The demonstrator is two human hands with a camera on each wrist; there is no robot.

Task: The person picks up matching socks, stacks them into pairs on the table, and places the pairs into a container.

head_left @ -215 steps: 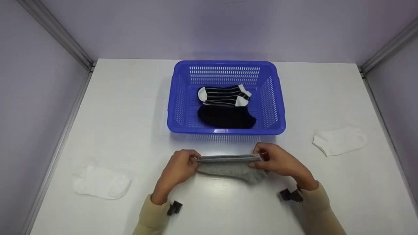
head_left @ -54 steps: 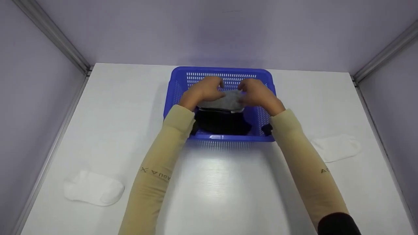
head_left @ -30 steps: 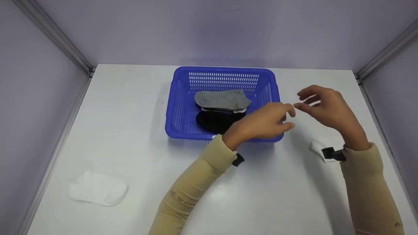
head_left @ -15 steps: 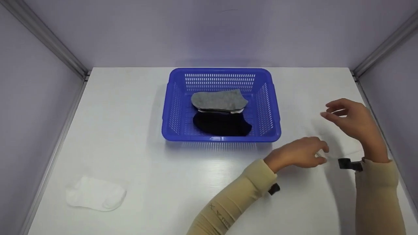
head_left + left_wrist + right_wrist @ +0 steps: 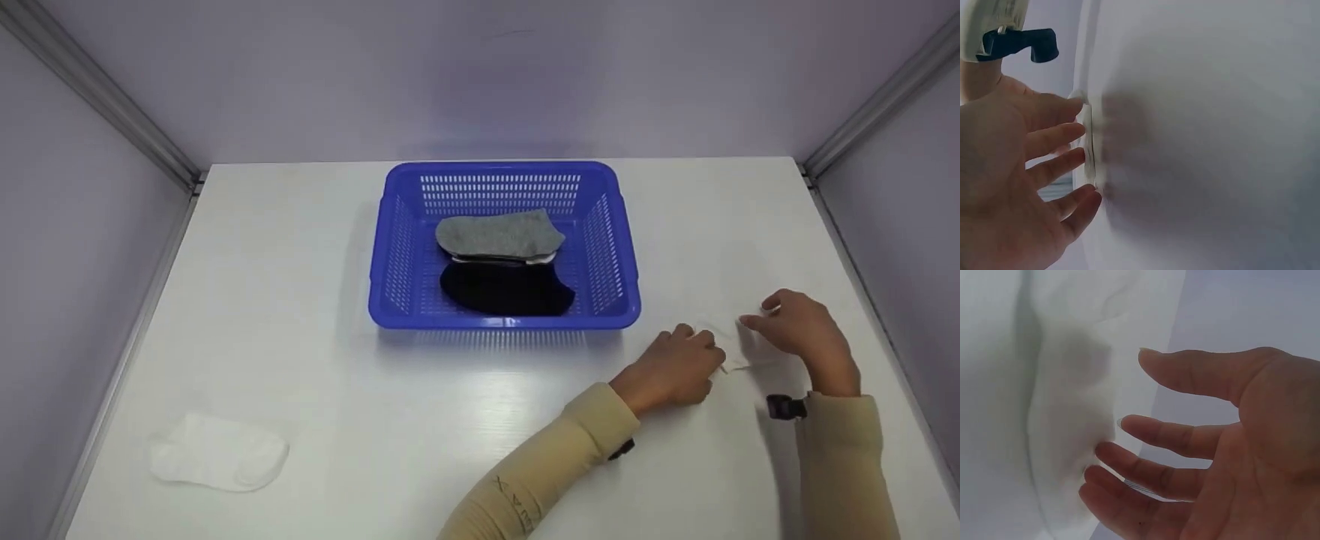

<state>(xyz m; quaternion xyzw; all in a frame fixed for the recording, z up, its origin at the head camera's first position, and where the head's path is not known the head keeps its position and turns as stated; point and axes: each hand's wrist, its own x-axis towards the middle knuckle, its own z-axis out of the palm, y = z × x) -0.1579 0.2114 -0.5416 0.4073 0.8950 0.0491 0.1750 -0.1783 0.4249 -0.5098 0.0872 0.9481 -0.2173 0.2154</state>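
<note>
A white ankle sock [image 5: 736, 358] lies flat on the right side of the white table, partly covered by both hands. My left hand [image 5: 679, 366] is at its left end; in the left wrist view the fingertips [image 5: 1075, 130] come right up to the edge of the sock [image 5: 1089, 152], with the fingers loosely bent. Over the sock's other end hovers my right hand [image 5: 806, 330]. Its fingers [image 5: 1154, 475] are relaxed and spread in the right wrist view, thumb apart, with nothing between them. A second white sock [image 5: 217, 452] rests at the table's left.
At the back middle stands a blue plastic basket [image 5: 504, 322]. Inside, a grey sock [image 5: 499, 234] lies over another pair that is mostly hidden, and a black sock [image 5: 506, 289] lies in front. Panel walls [image 5: 502, 82] enclose the table at the back and sides.
The grey sock, earlier held between both hands, now lies in the basket on top of the striped pair. Both hands have left the basket, moved right and come down to the right white sock.
</note>
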